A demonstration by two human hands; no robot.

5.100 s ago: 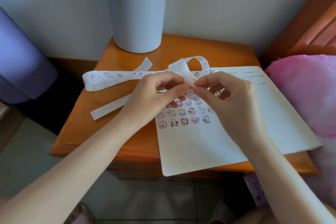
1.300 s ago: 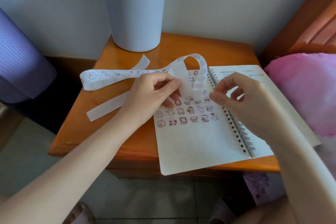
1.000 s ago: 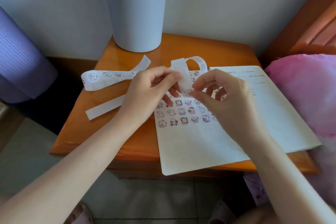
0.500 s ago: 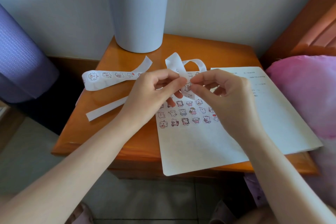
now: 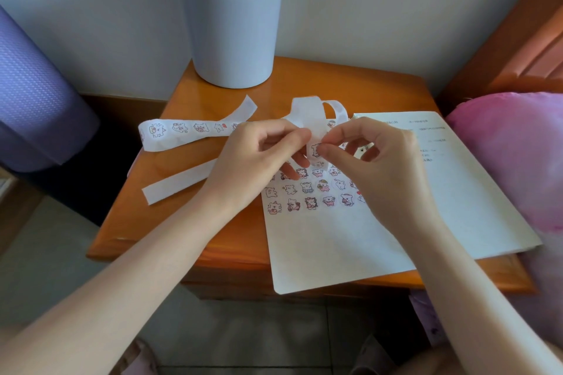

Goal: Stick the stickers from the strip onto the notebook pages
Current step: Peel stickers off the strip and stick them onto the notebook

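A long white sticker strip [image 5: 182,129] with small cartoon stickers loops over the wooden bedside table [image 5: 350,85]. My left hand [image 5: 259,158] pinches the strip where it bends upward. My right hand [image 5: 374,161] pinches a sticker [image 5: 316,150] on the strip's hanging end with thumb and forefinger. Below both hands lies the open notebook [image 5: 335,246], its left page carrying several rows of stuck stickers [image 5: 307,195]. The spiral binding is hidden under my right hand.
A grey plastic bin [image 5: 231,24] stands at the table's back. A bare white backing strip [image 5: 179,184] lies on the table's left. A pink cushion [image 5: 518,155] presses against the notebook's right side. A purple rolled mat [image 5: 33,100] stands at the left.
My right hand came back from the page to the strip and now pinches a sticker on its hanging end. The strip's loop has shifted slightly; my left hand keeps its hold.
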